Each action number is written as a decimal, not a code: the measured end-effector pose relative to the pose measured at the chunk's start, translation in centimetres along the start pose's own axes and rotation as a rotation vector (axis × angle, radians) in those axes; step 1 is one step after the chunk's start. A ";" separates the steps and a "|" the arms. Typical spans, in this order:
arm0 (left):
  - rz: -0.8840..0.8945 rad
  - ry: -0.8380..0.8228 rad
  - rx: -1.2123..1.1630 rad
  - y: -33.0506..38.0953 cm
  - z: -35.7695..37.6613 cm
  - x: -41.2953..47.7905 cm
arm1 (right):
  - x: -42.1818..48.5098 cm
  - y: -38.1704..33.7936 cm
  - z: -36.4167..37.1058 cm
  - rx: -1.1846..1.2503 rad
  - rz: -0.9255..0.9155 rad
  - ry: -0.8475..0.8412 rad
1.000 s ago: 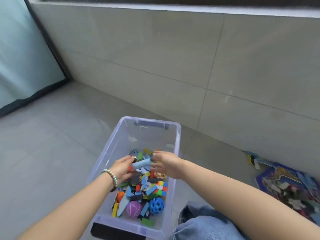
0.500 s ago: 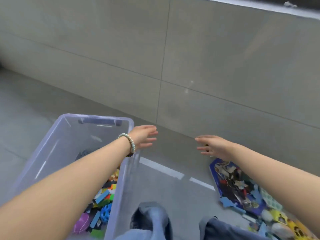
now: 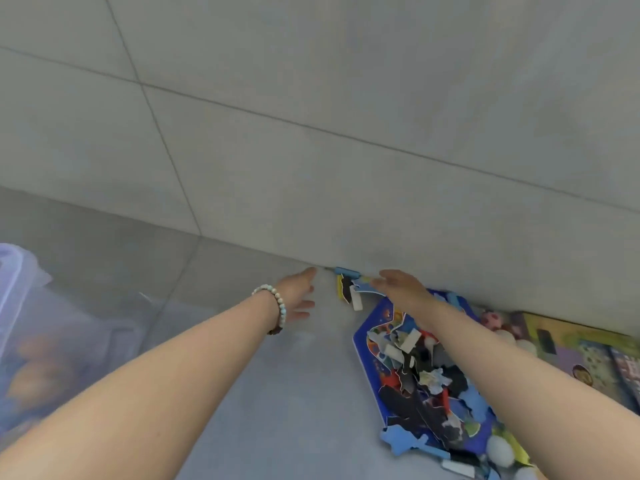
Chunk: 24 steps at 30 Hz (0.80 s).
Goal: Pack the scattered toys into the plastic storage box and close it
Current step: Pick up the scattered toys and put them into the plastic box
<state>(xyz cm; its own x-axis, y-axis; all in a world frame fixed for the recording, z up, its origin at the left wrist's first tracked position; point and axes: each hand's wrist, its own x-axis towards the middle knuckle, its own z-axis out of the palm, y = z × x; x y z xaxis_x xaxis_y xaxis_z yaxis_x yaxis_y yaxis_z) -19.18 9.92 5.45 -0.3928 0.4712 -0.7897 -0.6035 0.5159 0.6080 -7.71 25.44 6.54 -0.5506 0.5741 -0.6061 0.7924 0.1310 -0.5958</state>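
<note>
Both hands are stretched forward toward the foot of the wall [image 3: 346,150]. Left hand [image 3: 297,293]: fingers straight and slightly spread, holding nothing, above the floor [image 3: 294,410]; beaded bracelet [image 3: 275,301] on the wrist. Right hand [image 3: 398,287]: fingers extended and relaxed, nothing gripped, just beside a few loose puzzle pieces [image 3: 349,291] lying against the wall. We cannot tell whether the fingertips touch them.

The blue puzzle tray [image 3: 382,315] sits on the floor under the right forearm, heaped with a pile of puzzle pieces [image 3: 415,375]. We note a pink ball [image 3: 491,320] and printed boards [image 3: 581,348] beyond it along the wall.

The plastic storage box [image 3: 24,299] stands at the far left edge, well apart from both hands, with no lid on it; its contents are blurred.
</note>
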 end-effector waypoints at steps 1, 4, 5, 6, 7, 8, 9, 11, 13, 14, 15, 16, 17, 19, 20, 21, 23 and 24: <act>-0.009 -0.003 -0.025 -0.2 0.4 1.1 | 0.8 0.4 0.5 -0.025 -0.013 -0.013; -0.018 -0.010 -0.115 -1.1 1.5 4.2 | 2.8 1.5 1.8 -0.074 -0.005 -0.015; -0.019 -0.010 -0.144 -1.5 1.7 5.0 | 3.3 1.8 2.1 -0.067 0.006 -0.010; -0.021 -0.012 -0.170 -1.8 1.9 5.6 | 3.7 2.1 2.5 -0.074 0.004 -0.021; -0.025 -0.017 -0.191 -2.2 2.1 6.2 | 4.0 2.4 3.0 -0.083 -0.006 -0.048; -0.029 -0.022 -0.209 -2.6 2.2 6.6 | 4.1 2.6 3.6 -0.090 -0.027 -0.075; -0.034 -0.028 -0.223 -2.9 2.3 6.8 | 4.0 2.8 4.2 -0.086 -0.042 -0.095; -0.024 -0.039 -0.248 -3.5 2.1 6.9 | 4.2 3.2 5.3 -0.012 -0.061 -0.070; -0.004 -0.038 -0.268 -3.7 1.8 7.2 | 4.7 3.1 5.7 0.079 -0.061 0.057; 0.001 -0.031 -0.274 -3.7 1.6 7.3 | 5.1 2.9 5.7 0.143 -0.035 0.116; 0.005 -0.023 -0.276 -3.7 1.5 7.5 | 5.6 2.9 5.7 0.204 0.007 0.145; 0.007 -0.015 -0.278 -3.6 1.5 7.6 | 5.9 2.4 5.7 0.243 0.044 0.160; 0.007 -0.010 -0.279 -3.6 1.5 7.6 | 6.4 2.3 5.8 0.253 0.063 0.184; 0.005 -0.012 -0.279 -3.4 1.7 7.9 | 7.3 2.4 6.1 0.162 0.093 0.230; 0.004 -0.018 -0.279 -3.2 1.8 8.0 | 7.5 2.0 6.2 0.165 0.110 0.237; 0.001 -0.024 -0.279 -3.1 1.9 8.0 | 8.0 2.1 6.5 0.093 0.113 0.232; -0.003 -0.038 -0.283 -2.9 2.0 8.2 | 8.2 1.8 6.9 0.236 0.129 0.177; -0.008 -0.045 -0.284 -2.8 2.0 8.3 | 8.1 1.8 7.0 0.317 0.119 0.129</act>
<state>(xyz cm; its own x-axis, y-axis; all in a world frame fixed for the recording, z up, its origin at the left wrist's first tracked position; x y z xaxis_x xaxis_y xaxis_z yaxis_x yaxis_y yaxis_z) -19.34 13.78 -2.64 -0.3600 0.5026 -0.7860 -0.7788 0.3020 0.5498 -12.64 24.66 -3.15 -0.4055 0.6701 -0.6217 0.7173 -0.1883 -0.6708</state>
